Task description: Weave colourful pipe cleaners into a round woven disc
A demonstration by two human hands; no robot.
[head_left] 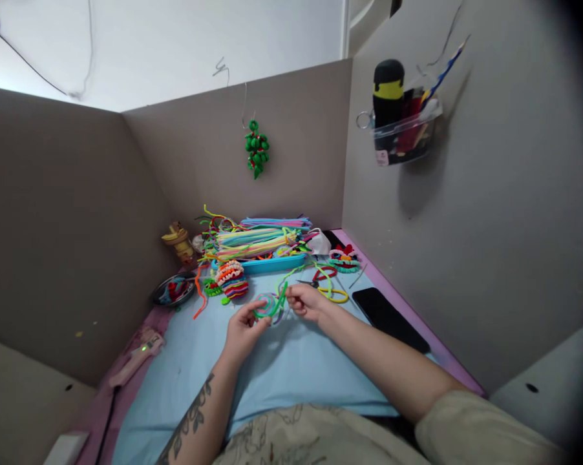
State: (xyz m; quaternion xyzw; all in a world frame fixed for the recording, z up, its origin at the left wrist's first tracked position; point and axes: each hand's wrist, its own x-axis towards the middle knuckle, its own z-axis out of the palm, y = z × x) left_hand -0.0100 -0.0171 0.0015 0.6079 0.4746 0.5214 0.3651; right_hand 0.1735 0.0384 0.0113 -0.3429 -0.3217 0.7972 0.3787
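Note:
My left hand (243, 327) and my right hand (307, 300) meet over a light blue mat (272, 368). Between them they hold a flat coil of pipe cleaners (271, 307), green and purple with pink inside. My left fingers pinch its left edge. My right fingers grip a green strand that runs off the coil toward the back. Behind the hands lies a blue tray (262, 262) heaped with bright pipe cleaners (257, 240). A finished striped coil piece (231, 279) sits just ahead of my left hand.
A black phone (389, 312) lies at the right on the pink desk edge. A dark dish (174, 290) and a yellow figure (178, 241) stand at the left. Grey partition walls enclose the desk; a green ornament (256, 147) and a clear holder (404, 132) hang on them.

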